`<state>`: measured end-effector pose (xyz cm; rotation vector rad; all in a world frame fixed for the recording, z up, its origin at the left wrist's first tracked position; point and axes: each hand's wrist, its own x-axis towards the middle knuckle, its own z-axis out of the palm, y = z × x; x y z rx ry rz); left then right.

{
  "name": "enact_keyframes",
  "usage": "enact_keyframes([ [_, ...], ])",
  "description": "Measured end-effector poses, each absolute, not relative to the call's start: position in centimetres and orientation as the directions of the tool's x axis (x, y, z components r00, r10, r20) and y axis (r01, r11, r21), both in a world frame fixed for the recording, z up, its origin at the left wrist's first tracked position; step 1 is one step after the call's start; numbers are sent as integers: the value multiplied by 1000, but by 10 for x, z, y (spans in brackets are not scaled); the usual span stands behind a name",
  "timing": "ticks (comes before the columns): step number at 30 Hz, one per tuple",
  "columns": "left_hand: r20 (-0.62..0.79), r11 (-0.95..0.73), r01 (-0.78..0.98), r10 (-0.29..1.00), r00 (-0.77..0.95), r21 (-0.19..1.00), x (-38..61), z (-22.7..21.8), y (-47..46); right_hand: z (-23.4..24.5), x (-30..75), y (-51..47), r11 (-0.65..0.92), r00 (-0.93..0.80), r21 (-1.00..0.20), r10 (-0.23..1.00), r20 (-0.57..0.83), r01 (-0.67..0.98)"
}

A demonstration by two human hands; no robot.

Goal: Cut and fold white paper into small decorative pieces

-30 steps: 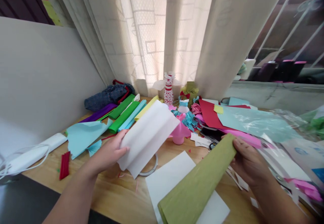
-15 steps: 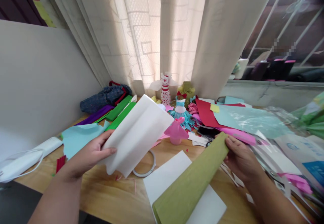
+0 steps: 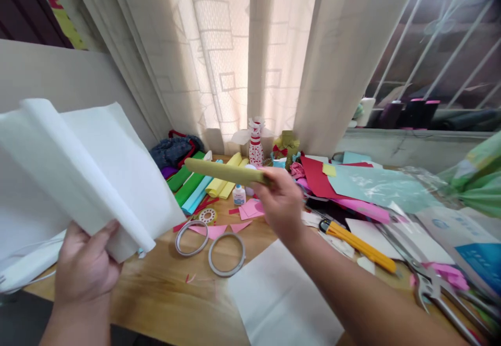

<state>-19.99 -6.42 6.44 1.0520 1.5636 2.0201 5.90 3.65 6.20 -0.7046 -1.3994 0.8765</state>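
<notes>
My left hand [image 3: 88, 262] is closed on folded white paper [image 3: 74, 163], thumb on its near side, held up above the table's left end. In my right hand [image 3: 282, 205] is a folded piece of olive-green crepe paper [image 3: 219, 171], pinched at its right end and pointing left over the far part of the table. A white sheet [image 3: 282, 294] lies flat below my right forearm. Two rolls of tape [image 3: 227, 254] sit on the wood left of that sheet. Behind them stands a small white glue bottle [image 3: 239, 195].
Green, blue and yellow paper rolls [image 3: 223, 179] lie at the back left. A yellow utility knife [image 3: 360, 247] and large metal scissors [image 3: 428, 283] lie on the right. A red-and-white dress-shaped figure [image 3: 255, 145] stands before the curtain [image 3: 274, 48].
My left hand has moved left with the white paper. My right hand has swung left and away from me with the olive paper, uncovering the white sheet and the utility knife.
</notes>
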Motion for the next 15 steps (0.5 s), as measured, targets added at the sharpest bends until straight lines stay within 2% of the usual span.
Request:
enact_keyframes([
  [1,295,-287,123,701,-649,950,-198,64,-66,61,39,44,496,-196,-866,845,498,-65],
  [2,243,-257,76,719,-651,963,-195,61,-69,59,22,49,471,-281,-880,838,468,-61],
  [6,35,-201,-225,813,-582,953,-176,41,-78,44,-9,38,326,-499,-942,805,321,-79],
  [8,-73,-101,-345,886,-458,933,-162,30,-84,38,-1,20,208,-604,-971,761,238,-120],
  [9,-115,-54,-367,899,-423,929,-154,25,-87,36,6,10,34,-634,-985,761,135,-169],
  [11,-167,25,-395,929,-331,918,-138,16,-93,32,25,-7,-218,-619,-952,784,-40,-215],
  [13,-237,144,-420,955,-177,896,-120,7,-99,28,46,-21,-368,-596,-884,791,-135,-288],
  [15,-307,280,-434,952,8,856,-102,-1,-105,22,67,-33,-435,-594,-825,789,-157,-361],
])
